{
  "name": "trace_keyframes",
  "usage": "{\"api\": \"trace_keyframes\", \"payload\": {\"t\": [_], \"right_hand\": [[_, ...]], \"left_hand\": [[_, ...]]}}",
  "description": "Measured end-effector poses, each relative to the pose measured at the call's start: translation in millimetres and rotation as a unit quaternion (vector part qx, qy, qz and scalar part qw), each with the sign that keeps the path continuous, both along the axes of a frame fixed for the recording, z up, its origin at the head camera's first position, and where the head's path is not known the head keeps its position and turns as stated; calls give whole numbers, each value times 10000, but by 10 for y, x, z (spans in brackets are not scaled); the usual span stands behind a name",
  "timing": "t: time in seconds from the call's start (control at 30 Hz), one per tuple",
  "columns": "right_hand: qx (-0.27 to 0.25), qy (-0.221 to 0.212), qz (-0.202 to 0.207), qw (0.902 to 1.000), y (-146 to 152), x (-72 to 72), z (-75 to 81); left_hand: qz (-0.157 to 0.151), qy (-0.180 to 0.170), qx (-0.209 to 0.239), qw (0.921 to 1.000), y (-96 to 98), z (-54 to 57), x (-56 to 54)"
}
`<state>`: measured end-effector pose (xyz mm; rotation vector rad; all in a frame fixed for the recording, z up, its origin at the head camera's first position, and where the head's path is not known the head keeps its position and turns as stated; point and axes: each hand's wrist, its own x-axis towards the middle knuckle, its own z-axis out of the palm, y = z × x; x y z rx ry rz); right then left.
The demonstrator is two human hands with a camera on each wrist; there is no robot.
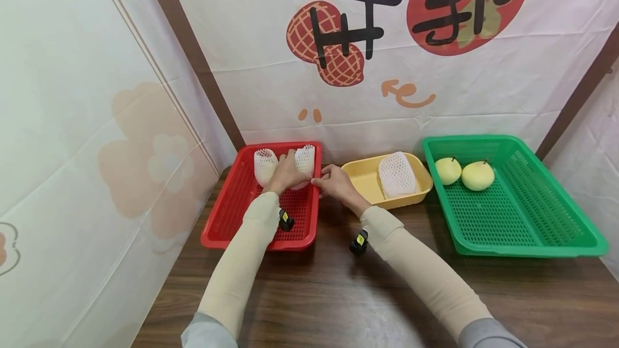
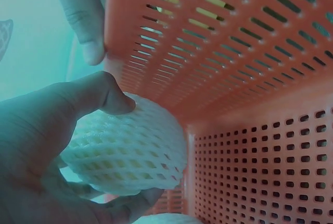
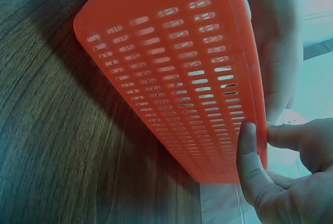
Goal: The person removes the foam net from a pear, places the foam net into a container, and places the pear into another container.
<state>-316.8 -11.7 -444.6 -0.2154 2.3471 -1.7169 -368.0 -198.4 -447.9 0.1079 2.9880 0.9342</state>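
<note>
In the head view, my left hand [image 1: 285, 173] is inside the red basket [image 1: 295, 244], near its back right corner. It holds a pear in a white foam net [image 1: 304, 160]; in the left wrist view, thumb and fingers curl round this netted pear [image 2: 130, 146], and yellow skin shows through the mesh. Another netted pear [image 1: 265, 168] stands to its left in the same basket. My right hand [image 1: 339, 182] pinches the basket's right rim, thumb on one side and a finger on the other, as the right wrist view shows at the hand [image 3: 291, 169].
Right of the red basket stands a yellow tray [image 1: 362, 184] with a white foam net [image 1: 397, 175] in it. Farther right is a green basket [image 1: 532, 251] holding two bare pears [image 1: 477, 175]. A printed cloth [image 1: 261, 95] hangs behind the wooden table [image 1: 329, 294].
</note>
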Motion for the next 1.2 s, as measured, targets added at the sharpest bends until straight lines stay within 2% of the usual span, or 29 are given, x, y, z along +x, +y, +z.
{"api": "trace_keyframes", "payload": {"t": [0.13, 0.2, 0.4, 0.5, 0.7, 0.97, 1.2], "right_hand": [[-4, 177, -31, 9998, 20, 14, 12], [68, 263, -61, 9996, 32, 18, 16], [213, 546, -207, 9981, 88, 7, 60], [440, 861, -265, 9950, 118, -1, 92], [489, 1113, -256, 9923, 164, 2, 148], [542, 1392, -248, 9885, 218, -37, 147], [415, 1559, -166, 9868, 248, -54, 164]], "left_hand": [[1, 128, 19, 9999, -75, -187, -203], [25, 127, -51, 9999, -62, -128, -159], [26, 108, -10, 9999, 79, 264, 209], [47, 184, 52, 9998, 128, 350, 307], [29, 433, -13, 9991, 184, 425, 350], [-109, 551, 194, 9982, 258, 536, 416], [-253, 626, 254, 9974, 334, 580, 442]]}}
